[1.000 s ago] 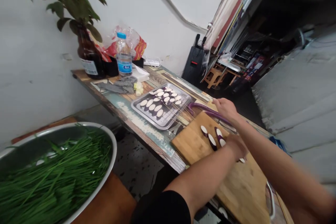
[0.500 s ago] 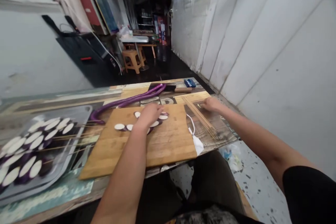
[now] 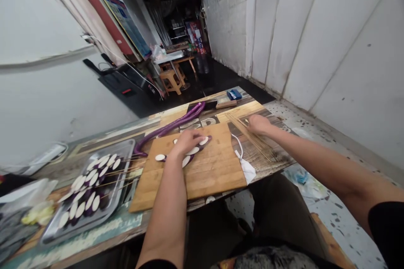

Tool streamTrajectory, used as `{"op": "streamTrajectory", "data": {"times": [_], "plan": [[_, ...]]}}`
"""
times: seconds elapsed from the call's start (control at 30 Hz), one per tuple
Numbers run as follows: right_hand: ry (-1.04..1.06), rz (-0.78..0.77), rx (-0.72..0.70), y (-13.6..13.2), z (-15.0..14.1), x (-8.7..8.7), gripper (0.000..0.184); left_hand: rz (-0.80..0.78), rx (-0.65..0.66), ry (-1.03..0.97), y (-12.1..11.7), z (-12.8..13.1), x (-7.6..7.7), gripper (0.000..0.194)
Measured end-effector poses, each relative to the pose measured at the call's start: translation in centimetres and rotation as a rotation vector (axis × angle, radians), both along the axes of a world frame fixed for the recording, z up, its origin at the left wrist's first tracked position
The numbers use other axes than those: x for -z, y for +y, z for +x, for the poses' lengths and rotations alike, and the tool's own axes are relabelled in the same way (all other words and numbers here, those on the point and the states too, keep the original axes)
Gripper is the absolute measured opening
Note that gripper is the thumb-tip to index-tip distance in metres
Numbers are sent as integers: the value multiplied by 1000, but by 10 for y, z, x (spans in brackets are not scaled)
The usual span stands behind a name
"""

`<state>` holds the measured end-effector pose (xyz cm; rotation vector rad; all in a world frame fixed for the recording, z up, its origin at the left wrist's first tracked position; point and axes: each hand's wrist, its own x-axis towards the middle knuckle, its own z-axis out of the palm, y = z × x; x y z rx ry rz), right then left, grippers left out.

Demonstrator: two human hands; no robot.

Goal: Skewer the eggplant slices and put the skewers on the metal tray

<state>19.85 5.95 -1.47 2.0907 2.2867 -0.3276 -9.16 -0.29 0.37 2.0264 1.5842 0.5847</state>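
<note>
My left hand (image 3: pixel 187 142) reaches over the wooden cutting board (image 3: pixel 217 172), its fingers bent down and closed on an eggplant slice. Other cut eggplant slices (image 3: pixel 188 160), white inside with purple skin, lie on the board around and partly under that hand. To the right of the board, my right hand (image 3: pixel 259 125) rests low over the table with its fingertips pinched together. What they hold, if anything, is too small to make out. Just left of those fingertips, a bundle of thin wooden skewers (image 3: pixel 251 136) lies on the table.
Left of the board stands a metal tray (image 3: pixel 128 155) of skewered eggplant slices, sticks pointing right. Whole purple eggplants (image 3: pixel 172 126), a knife (image 3: pixel 225 104) and a blue box (image 3: pixel 234 94) lie behind the board. A white cord and tag (image 3: pixel 248 170) hang by its right edge.
The camera view has swung left, bringing more of the tray and table's left end into sight. My left hand stays over the slices, and my right hand stays beside the skewers.
</note>
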Motion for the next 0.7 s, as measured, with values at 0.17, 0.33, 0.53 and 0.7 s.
{"op": "streamTrajectory", "data": {"times": [0.17,0.33,0.53,0.7], "plan": [[-20,36,-19,4,0,-1,31,-11,7,-81,-2,5,-2,17],[-4,90,-42,3,1,-12,20,-65,-82,-554,-2,13,1,22],[727,131,-148,-24,-45,-31,10,-78,-441,-1033,2,12,-5,23],[1294,-216,-220,-49,-113,-18,6,-46,-555,-1361,9,3,-7,19]]}}
